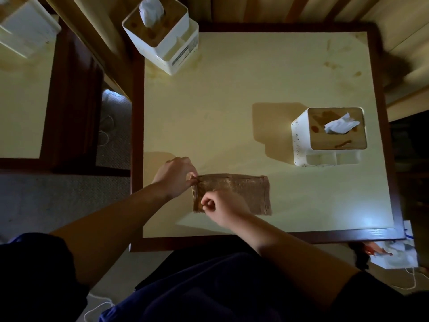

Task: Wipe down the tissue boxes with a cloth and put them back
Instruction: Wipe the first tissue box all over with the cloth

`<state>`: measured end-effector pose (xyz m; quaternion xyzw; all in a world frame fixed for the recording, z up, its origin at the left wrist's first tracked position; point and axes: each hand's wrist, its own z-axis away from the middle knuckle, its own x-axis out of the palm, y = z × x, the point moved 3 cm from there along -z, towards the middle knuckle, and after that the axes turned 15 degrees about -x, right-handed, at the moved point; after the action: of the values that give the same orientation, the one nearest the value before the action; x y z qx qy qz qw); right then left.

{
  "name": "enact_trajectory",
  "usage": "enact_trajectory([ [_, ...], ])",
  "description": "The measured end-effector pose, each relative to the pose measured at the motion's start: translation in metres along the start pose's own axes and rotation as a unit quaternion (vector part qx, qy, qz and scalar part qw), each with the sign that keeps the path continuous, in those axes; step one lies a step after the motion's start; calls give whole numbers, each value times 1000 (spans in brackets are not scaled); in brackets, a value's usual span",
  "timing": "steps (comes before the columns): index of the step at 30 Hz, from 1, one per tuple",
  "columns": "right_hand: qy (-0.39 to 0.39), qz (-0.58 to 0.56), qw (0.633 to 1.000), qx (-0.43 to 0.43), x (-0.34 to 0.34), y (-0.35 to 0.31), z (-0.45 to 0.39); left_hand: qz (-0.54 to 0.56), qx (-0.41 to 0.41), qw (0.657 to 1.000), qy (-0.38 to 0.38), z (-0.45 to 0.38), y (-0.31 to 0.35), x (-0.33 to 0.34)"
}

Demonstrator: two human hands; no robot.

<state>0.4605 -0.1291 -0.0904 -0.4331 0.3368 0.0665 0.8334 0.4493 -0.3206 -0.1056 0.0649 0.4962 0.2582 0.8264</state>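
A brown cloth (241,191) lies folded flat near the front of the cream table (232,94). My left hand (175,176) pinches its far left corner. My right hand (222,206) pinches the near left edge. A white tissue box (299,138) with a wooden lid and a tissue sticking out stands on the right side of the table, stained on lid and side. A second white tissue box (176,52) stands at the table's far left corner.
A third white box (27,31) sits on another table (23,101) at the far left. Wooden benches run along the back. The dark table rim (255,240) is close to my lap. A bag and cords (394,252) lie on the floor at right.
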Motion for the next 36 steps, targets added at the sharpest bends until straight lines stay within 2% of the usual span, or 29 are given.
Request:
enact_trajectory([
  [6, -19, 76, 997, -20, 19, -9, -14, -6, -25, 999, -40, -2, 4, 3],
  [10, -47, 177, 980, -79, 24, -14, -12, 8, -39, 998, -53, -5, 4, 5],
  [13, -34, 182, 979, -86, 27, -13, -12, -29, -48, 995, -77, -7, 6, 3],
  [18, 15, 2, 1000, -2, 24, -3, 0, -74, -54, 986, -139, -7, 10, -2],
  [22, 68, -142, 986, 58, 16, 14, 18, 63, -116, 976, -176, -6, 21, -7],
  [26, 107, -286, 945, 118, 7, 27, 42, 170, -137, 958, -185, -8, 41, -17],
  [33, 179, -439, 856, 208, -4, 57, 78, 210, -134, 945, -212, -16, 87, -12],
  [36, 199, -484, 821, 226, -6, 65, 87, 190, -134, 941, -246, -17, 111, -7],
])
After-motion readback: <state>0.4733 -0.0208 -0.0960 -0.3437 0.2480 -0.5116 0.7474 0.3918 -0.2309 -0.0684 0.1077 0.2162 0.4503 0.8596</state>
